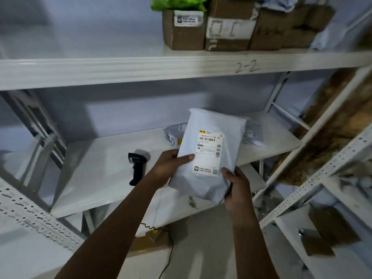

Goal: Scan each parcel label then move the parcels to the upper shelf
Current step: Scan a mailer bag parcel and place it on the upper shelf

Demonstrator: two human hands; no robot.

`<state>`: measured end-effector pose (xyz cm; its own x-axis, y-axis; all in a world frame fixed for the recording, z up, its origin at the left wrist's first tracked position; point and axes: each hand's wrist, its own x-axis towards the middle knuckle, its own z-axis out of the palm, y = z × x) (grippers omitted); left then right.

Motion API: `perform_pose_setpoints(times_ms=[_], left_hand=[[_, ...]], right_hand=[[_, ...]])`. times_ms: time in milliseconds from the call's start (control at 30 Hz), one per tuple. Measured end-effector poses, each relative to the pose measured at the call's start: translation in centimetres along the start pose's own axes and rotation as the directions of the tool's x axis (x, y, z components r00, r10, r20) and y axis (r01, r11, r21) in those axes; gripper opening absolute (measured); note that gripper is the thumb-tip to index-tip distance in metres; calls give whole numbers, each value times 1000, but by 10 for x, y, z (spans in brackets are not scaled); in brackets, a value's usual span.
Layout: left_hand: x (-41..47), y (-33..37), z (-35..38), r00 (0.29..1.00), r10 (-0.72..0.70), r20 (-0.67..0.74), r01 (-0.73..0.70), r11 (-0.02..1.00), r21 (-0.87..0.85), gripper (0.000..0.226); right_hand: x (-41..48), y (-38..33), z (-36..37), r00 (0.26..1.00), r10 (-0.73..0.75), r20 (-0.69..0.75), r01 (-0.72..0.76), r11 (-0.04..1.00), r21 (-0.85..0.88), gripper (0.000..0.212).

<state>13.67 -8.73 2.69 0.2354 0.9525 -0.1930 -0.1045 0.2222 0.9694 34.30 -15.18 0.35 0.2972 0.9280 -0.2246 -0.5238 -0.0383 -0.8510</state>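
Two hands on one soft white parcel, held above the lower shelf with its label facing up. Left hand closed on the left edge, thumb across the label corner; right hand closed on the lower right corner. Likely risks: a thumb hiding part of the barcode, so a failed scan; a limp bag sagging or slipping if one hand lets go to reach the scanner, lying just left on the shelf. Upper shelf well above, already carrying boxes.
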Motion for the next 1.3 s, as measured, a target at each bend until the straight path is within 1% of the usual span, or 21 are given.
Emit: perform_pose_setpoints(times_ms=[100, 167, 267, 300, 400, 500, 633, 833, 933, 1100, 1133, 1200, 1233, 1300], left_hand=[[4, 6, 37, 1000, 26, 5, -26, 999, 23, 31], [8, 8, 63, 1000, 30, 9, -30, 999, 41, 34], [16, 9, 102, 998, 45, 35, -48, 995, 86, 49], [19, 8, 117, 998, 54, 42, -58, 993, 102, 50], [27, 7, 157, 996, 76, 52, -82, 988, 127, 40], [31, 10, 195, 993, 98, 62, -105, 985, 135, 34], [34, 12, 243, 987, 137, 89, -148, 980, 130, 22], [56, 14, 283, 983, 173, 69, -181, 974, 135, 19], [80, 25, 295, 982, 175, 70, -183, 973, 141, 20], [125, 47, 318, 976, 198, 89, -208, 970, 125, 14], [137, 53, 322, 972, 215, 94, -226, 967, 121, 14], [161, 65, 330, 963, 254, 90, -264, 957, 119, 19], [172, 73, 335, 959, 271, 86, -279, 953, 118, 23], [192, 88, 342, 949, 306, 78, -313, 942, 119, 29]], right_hand=[[4, -26, -27, 1000, -32, 2, 31, 999, 10, 40], [8, -43, -47, 998, -64, 0, 64, 998, 10, 40], [10, -66, -77, 995, -101, -20, 101, 995, 24, 40], [11, -73, -89, 993, -114, -22, 114, 993, 31, 39], [17, -91, -119, 985, -164, -48, 165, 986, 27, 45], [25, -109, -145, 980, -181, -87, 184, 982, 32, 45], [36, -138, -181, 977, -173, -122, 182, 981, 69, 37], [53, -170, -198, 965, -209, -157, 223, 972, 80, 30], [73, -182, -200, 964, -227, -141, 239, 968, 74, 29], [128, -207, -207, 950, -268, -160, 278, 960, 43, 36], [142, -214, -205, 946, -285, -152, 295, 954, 50, 41], [165, -232, -201, 939, -310, -151, 324, 943, 78, 60], [177, -242, -198, 933, -326, -149, 341, 936, 84, 62], [198, -260, -195, 937, -336, -94, 345, 933, 100, 50]])
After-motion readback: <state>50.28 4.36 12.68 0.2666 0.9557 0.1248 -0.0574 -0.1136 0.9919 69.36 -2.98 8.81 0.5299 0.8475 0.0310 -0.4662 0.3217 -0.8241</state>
